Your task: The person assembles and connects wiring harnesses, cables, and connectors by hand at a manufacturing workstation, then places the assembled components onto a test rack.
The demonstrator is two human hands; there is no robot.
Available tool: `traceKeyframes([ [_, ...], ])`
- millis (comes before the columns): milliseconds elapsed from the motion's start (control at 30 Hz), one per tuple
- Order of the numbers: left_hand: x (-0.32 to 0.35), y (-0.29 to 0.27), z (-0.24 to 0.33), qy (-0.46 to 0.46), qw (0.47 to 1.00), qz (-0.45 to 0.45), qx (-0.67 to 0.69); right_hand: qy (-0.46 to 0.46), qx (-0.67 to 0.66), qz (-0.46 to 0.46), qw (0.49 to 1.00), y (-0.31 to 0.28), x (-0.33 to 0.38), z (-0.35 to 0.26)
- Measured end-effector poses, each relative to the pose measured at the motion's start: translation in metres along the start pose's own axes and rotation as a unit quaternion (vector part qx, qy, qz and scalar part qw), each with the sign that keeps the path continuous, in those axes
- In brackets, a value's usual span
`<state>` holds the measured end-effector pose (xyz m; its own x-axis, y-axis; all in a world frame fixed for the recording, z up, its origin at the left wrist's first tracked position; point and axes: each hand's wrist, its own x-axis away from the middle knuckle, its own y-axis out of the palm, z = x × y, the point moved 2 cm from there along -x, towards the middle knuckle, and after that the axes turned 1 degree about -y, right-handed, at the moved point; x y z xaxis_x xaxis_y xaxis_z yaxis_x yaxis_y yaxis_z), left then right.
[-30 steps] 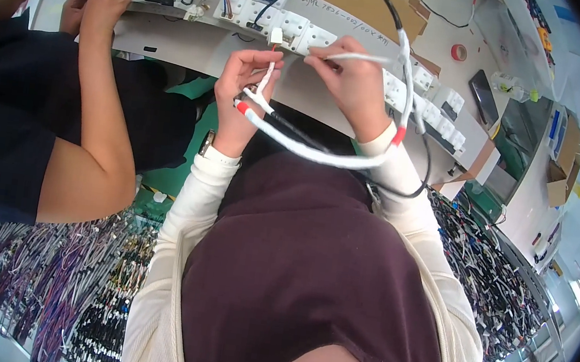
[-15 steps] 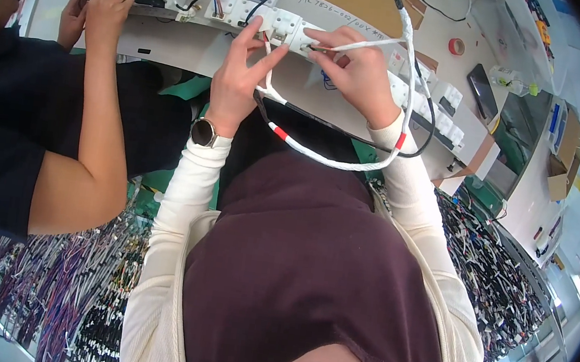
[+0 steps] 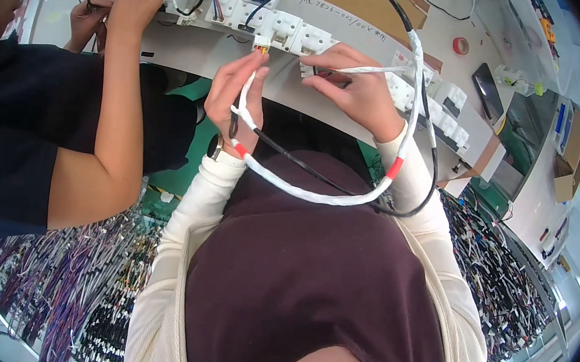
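Holding a white plug (image 3: pixel 262 43) with coloured wires in a narrow pinch of the left hand (image 3: pixel 237 95), at the near edge of the white blocks (image 3: pixel 314 41); cannot tell whether touching them. Pinching a second plug (image 3: pixel 308 69), partly hidden by fingers, in the right hand (image 3: pixel 359 88), to the right of the first. Carrying a white-wrapped cable (image 3: pixel 317 198) with red bands, in a loop toward the near side and across the right forearm. Sharing the bench (image 3: pixel 198 47) with a co-worker (image 3: pixel 10 103) at left, and with a tape roll (image 3: pixel 460 45) and phone (image 3: pixel 488 92) at far right.
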<state>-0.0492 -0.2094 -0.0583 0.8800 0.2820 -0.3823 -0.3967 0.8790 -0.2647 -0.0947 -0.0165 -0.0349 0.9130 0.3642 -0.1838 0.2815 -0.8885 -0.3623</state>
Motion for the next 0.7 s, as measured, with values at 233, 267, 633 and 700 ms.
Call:
traceKeyframes([
  [233, -0.001, 0.009, 0.002, -0.059, 0.998, 0.004, 0.010, -0.101, 0.154, 0.159, 0.970, 0.017, -0.006, 0.019],
  [267, -0.004, 0.009, 0.002, -0.060, 0.998, 0.003, 0.010, -0.100, 0.154, 0.159, 0.970, 0.020, -0.006, 0.020],
  [633, -0.021, 0.024, -0.015, 0.003, 0.999, -0.041, -0.003, -0.095, 0.183, 0.197, 0.958, 0.028, 0.004, 0.018],
  [700, -0.022, 0.027, -0.020, -0.004, 0.999, -0.039, 0.009, -0.103, 0.221, 0.196, 0.950, 0.033, 0.006, 0.022],
])
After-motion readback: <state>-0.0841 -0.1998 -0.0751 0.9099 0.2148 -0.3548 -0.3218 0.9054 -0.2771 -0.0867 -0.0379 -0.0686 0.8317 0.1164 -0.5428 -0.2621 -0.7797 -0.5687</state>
